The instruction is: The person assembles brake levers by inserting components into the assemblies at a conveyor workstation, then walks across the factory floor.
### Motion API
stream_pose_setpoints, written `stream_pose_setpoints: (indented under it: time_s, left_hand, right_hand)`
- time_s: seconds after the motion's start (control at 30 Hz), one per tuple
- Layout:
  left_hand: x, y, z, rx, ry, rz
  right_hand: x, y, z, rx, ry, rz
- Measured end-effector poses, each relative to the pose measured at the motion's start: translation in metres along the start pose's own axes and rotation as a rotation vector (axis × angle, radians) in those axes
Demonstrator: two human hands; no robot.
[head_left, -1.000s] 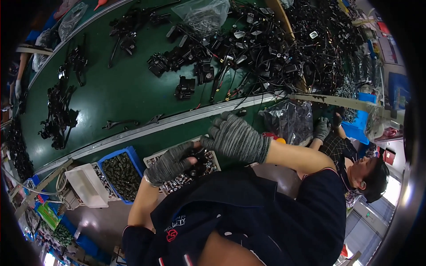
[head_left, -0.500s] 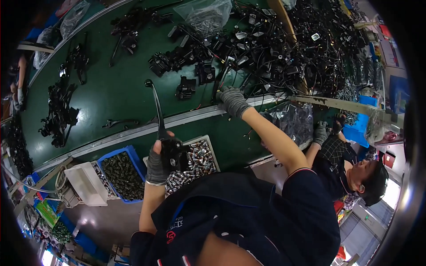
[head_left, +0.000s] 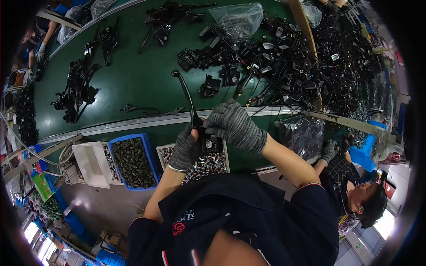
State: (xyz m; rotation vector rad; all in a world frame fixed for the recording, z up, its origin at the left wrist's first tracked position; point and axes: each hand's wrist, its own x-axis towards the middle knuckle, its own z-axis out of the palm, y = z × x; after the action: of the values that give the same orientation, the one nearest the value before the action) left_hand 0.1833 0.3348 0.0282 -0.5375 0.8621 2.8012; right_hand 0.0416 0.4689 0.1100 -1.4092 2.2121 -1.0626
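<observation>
My left hand point(head_left: 183, 151), in a grey knit glove with the thumb tip bare, is closed round a black brake lever assembly point(head_left: 187, 95). Its long curved lever points up and away, ending in a small ball, while its boxy body sits between my two hands. My gloved right hand point(head_left: 237, 127) meets the assembly from the right, fingers pinched together against the body. Whatever that pinch holds is hidden by the fingers. Just beyond, two loose black boxy parts point(head_left: 210, 86) lie on the green tabletop point(head_left: 137, 84).
Below the bench's metal edge stand a tray of small metal parts point(head_left: 225, 162), a blue bin point(head_left: 156, 153) of dark pieces and a tilted white container point(head_left: 92, 164). Wired black parts point(head_left: 288, 66) heap up at far right. A person point(head_left: 364, 197) works at right.
My right hand has come back from the heap of wired parts to the lever assembly, and its fingers now touch it. My left hand still grips the assembly.
</observation>
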Motion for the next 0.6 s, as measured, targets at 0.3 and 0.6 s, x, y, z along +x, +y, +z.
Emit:
stream_pose_setpoints:
  time_s: [0.3,0.6]
  left_hand:
    - [-0.009,0.002,0.011,0.205,-0.089,-0.063]
    - [0.000,0.043,0.015,0.964,-0.283,-0.185]
  right_hand:
    - [-0.010,0.003,0.001,-0.097,-0.289,-0.168]
    - [-0.005,-0.003,-0.016,-0.430,-0.416,-0.179]
